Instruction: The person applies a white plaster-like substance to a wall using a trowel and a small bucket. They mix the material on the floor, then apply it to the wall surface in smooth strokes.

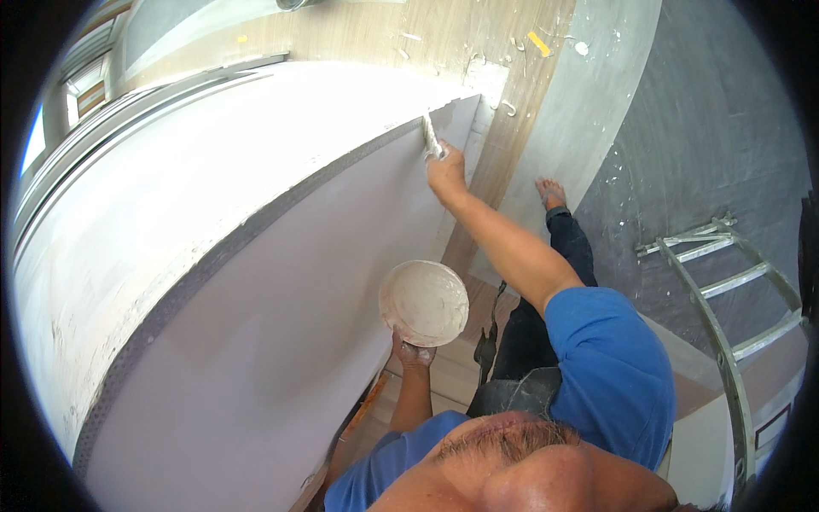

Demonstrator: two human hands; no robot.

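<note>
My left hand [413, 352] holds a round bowl [459, 300] from its near side, with the fingers partly hidden underneath. Pale, creamy plaster [422, 294] coats the inside of the bowl. Stretched far forward, my right hand [447, 173] is closed around a plaster-smeared putty knife [432, 136]. The knife appears nearly edge-on, its tip at the edge of a white wall section. A grey perforated corner strip [217, 249] curves along that edge, above the smooth pale wall face [256, 350]. White smears mark the fingers of both hands.
A metal ladder [717, 341] stands at the right on dark grey floor covering [708, 145]. Plaster crumbs and a yellow scrap [538, 43] lie on the wood-look floor [461, 34] ahead. My bare foot [552, 193] rests on the grey strip. Window frames [90, 81] show at far left.
</note>
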